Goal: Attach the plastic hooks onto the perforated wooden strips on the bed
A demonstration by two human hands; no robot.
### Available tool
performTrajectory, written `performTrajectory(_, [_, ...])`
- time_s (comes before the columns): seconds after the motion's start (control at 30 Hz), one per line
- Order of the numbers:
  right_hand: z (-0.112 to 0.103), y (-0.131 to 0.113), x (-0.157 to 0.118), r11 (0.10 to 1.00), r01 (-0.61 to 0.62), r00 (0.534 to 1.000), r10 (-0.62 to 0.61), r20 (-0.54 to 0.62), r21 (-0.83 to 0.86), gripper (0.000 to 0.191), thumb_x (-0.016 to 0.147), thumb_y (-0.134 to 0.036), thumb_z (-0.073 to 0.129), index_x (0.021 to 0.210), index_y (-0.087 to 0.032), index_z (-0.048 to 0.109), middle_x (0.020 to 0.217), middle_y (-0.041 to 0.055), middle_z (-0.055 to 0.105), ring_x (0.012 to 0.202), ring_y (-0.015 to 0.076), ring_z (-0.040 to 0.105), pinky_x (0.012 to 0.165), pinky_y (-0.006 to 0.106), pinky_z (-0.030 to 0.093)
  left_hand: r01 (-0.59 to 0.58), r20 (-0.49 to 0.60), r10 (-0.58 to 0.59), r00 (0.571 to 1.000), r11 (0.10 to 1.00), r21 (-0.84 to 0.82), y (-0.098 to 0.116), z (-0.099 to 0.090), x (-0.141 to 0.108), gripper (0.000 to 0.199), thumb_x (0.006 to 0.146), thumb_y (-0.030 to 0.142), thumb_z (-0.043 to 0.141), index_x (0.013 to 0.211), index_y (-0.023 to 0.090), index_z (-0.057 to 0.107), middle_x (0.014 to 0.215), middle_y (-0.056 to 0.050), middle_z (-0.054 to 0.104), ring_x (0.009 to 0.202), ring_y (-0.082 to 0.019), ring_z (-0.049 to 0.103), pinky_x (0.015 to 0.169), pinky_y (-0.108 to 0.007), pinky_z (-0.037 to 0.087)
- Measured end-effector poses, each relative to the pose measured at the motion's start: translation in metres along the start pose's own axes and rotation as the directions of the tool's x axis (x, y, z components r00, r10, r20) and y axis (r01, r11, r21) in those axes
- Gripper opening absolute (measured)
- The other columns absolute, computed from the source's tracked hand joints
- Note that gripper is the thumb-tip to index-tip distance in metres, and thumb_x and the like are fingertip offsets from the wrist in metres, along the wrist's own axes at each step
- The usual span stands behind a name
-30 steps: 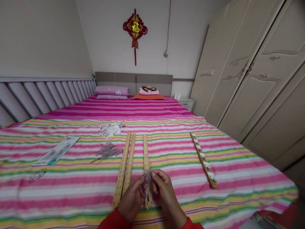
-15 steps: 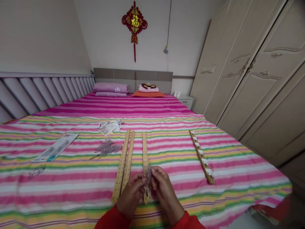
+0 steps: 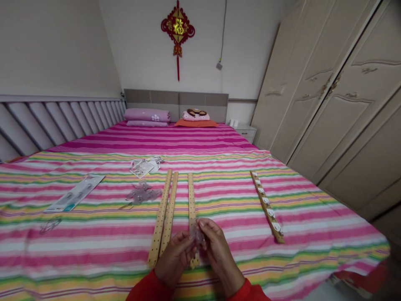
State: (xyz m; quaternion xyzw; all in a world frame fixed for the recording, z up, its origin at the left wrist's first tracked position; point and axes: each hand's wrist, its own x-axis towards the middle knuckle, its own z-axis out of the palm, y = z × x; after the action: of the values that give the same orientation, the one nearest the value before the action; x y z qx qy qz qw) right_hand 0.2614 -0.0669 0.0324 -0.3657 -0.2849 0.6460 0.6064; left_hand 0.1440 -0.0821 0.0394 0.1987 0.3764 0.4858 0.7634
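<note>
My left hand and my right hand are close together at the near middle of the bed, fingers pinched on a small see-through purplish plastic piece. Its exact kind is too blurred to make out. Directly beneath it lies a narrow wooden strip with holes, its near end partly covered by my fingers. Two more perforated wooden strips lie side by side just left of it. Farther left is a pile of similar see-through purplish pieces.
On the right, a wooden strip carries several white round pieces. To the left lie a flat clear package and a small tangle of thin rings or wire. Papery packaging sits behind the pile. Striped cloth covers the bed.
The purplish piece has turned from edge-on to more face-on between my fingers. My hands stay almost in place, and the view has shifted slightly.
</note>
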Motion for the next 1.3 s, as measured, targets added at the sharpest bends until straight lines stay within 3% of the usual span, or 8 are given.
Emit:
performTrajectory(0.13, [-0.004,0.003,-0.002,0.996,0.061,0.998,-0.062,0.000,-0.062,0.032,0.071,-0.046,0.070,0.081,-0.015,0.067,0.043,-0.0069,0.047,0.035,0.0044,0.030,0.037,0.018,0.022,-0.117,-0.058,0.125,0.990,0.985,0.125,0.003,0.002,0.001,0.030,0.051,0.029,0.085,0.056,0.014,0.060,0.056,0.001,0.061,0.055,-0.007,0.055,0.057,-0.018,0.045])
performTrajectory(0.2, [-0.006,0.003,-0.005,0.986,0.116,0.993,-0.118,-0.013,-0.116,0.034,0.070,-0.046,0.071,0.084,-0.016,0.067,0.049,-0.0053,0.051,0.040,0.0062,0.036,0.039,0.019,0.027,-0.182,-0.086,0.199,0.976,0.968,0.173,0.005,0.001,0.003,0.031,0.051,0.033,0.084,0.057,0.014,0.060,0.055,0.001,0.061,0.056,-0.008,0.055,0.057,-0.019,0.044])
performTrajectory(0.37, [-0.002,0.002,-0.015,0.927,0.236,0.968,-0.250,-0.012,-0.290,0.036,0.056,-0.035,0.082,0.082,-0.018,0.065,0.064,-0.0022,0.058,0.053,0.0097,0.047,0.049,0.021,0.038,-0.322,-0.072,0.370,0.926,0.875,0.361,0.008,-0.002,0.005,0.026,0.061,0.036,0.078,0.065,0.014,0.065,0.066,-0.002,0.067,0.065,-0.011,0.060,0.065,-0.023,0.047])
performTrajectory(0.57, [0.001,0.000,-0.017,0.928,0.253,0.961,-0.274,-0.039,-0.274,0.029,0.063,-0.042,0.077,0.071,-0.017,0.064,0.059,-0.0012,0.059,0.052,0.0112,0.050,0.048,0.022,0.039,-0.454,-0.039,0.541,0.840,0.740,0.496,0.004,0.006,-0.003,0.023,0.057,0.033,0.079,0.065,0.017,0.064,0.080,-0.004,0.069,0.080,-0.017,0.065,0.075,-0.026,0.051])
performTrajectory(0.73, [-0.010,-0.004,-0.004,0.967,0.182,0.979,-0.194,-0.055,-0.178,0.027,0.067,-0.042,0.074,0.071,-0.017,0.064,0.053,-0.0022,0.059,0.048,0.0103,0.050,0.048,0.022,0.039,-0.460,0.095,0.515,0.852,0.650,0.605,0.012,0.005,-0.004,0.025,0.070,0.041,0.068,0.075,0.017,0.067,0.081,-0.005,0.070,0.078,-0.017,0.064,0.073,-0.027,0.051])
performTrajectory(0.87, [-0.015,-0.010,0.011,0.978,0.133,0.988,-0.145,-0.062,-0.160,0.027,0.064,-0.039,0.077,0.068,-0.015,0.066,0.049,-0.0020,0.059,0.046,0.0096,0.050,0.047,0.021,0.038,-0.414,0.044,0.512,0.858,0.639,0.648,0.030,0.003,0.012,0.029,0.066,0.042,0.070,0.079,0.016,0.068,0.078,-0.004,0.071,0.077,-0.018,0.064,0.073,-0.028,0.051])
performTrajectory(1.03, [-0.012,-0.017,0.032,0.980,0.096,0.994,-0.102,-0.028,-0.174,0.026,0.060,-0.037,0.078,0.068,-0.014,0.069,0.048,-0.0019,0.060,0.043,0.0089,0.049,0.045,0.021,0.037,-0.347,0.085,0.374,0.924,0.723,0.597,0.042,0.005,0.042,0.035,0.059,0.041,0.073,0.081,0.015,0.067,0.076,-0.004,0.070,0.070,-0.016,0.064,0.067,-0.028,0.051])
performTrajectory(1.3, [-0.018,-0.001,0.077,0.956,0.092,0.993,-0.109,-0.048,-0.280,0.025,0.054,-0.037,0.076,0.062,-0.015,0.068,0.045,-0.0020,0.059,0.041,0.0106,0.049,0.042,0.023,0.037,-0.299,-0.010,0.388,0.922,0.727,0.618,0.045,0.000,0.084,0.026,0.052,0.032,0.072,0.067,0.013,0.064,0.055,0.001,0.062,0.052,-0.011,0.057,0.055,-0.024,0.047])
